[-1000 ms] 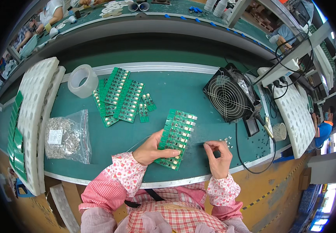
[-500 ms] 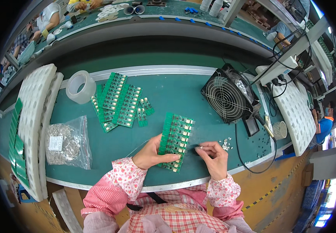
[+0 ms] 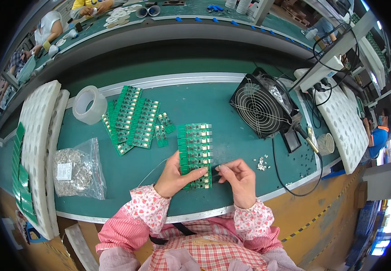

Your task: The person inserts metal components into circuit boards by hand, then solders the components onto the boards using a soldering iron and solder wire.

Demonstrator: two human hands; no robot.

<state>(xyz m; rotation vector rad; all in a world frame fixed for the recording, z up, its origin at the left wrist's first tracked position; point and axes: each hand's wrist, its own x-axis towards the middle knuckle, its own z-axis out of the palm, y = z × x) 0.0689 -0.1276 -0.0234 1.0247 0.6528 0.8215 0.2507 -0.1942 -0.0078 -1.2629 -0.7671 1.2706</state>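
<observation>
My left hand (image 3: 175, 177) is closed on a green circuit board panel (image 3: 196, 147), its thumb lying over the lower part of the face. Small boards run down this panel in a row, with pale components, and thin metal pins stick out along its right edge. At the lower right edge my right hand (image 3: 239, 179) pinches a small pale part (image 3: 218, 168) between thumb and forefinger. The fingers hide most of that part, and I cannot tell whether it touches the board. A small heap of pale metallic parts (image 3: 262, 163) lies on the table right of this hand.
Stacked circuit panels (image 3: 134, 118), a tape roll (image 3: 89, 105) and a plastic bag of small metal parts (image 3: 78, 170) occupy the left. A black fan (image 3: 262, 106) and a soldering iron (image 3: 312, 143) with its cable stand right. White foam trays (image 3: 37, 158) flank both sides.
My right hand has moved left, up to the panel's edge, with the small pale part. The panel has turned from a tilt to nearly straight and shifted slightly left in my left hand.
</observation>
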